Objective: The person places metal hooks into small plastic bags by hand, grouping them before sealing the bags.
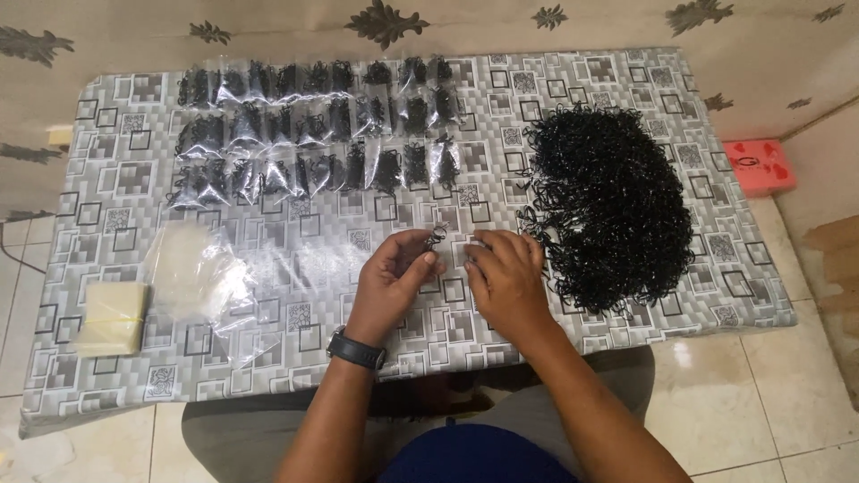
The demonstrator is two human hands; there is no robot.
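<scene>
A person sits at a low table (268,358) covered with a grey cloth printed in squares, seen from above. The left hand (394,273), with a dark watch (356,349) on its wrist, has thumb and fingers pinched closed on a small bunch of thin black elastic bands (436,238), held just above the cloth at the table's middle. The right hand (506,277) lies palm down just beside it, fingers curled and close together, fingertips near the same bunch; whether it grips any bands cannot be told.

To the right, touching the right hand's far side, a large loose heap of black bands (608,206) spreads across the cloth. At the far left, three neat rows of small clear bags (313,134), each already holding a dark bunch, lie side by side. At the near left are loose empty clear bags (201,268) and, beside them, a bound stack of flat bags (112,315). A red packet (759,165) sits on the tiled floor past the table's right edge.

Judging from this, the gathering goes best with the bunch kept pinched tight so no bands spring loose, strays teased off one at a time, and the bunch kept well clear of the heap so it does not tangle.
</scene>
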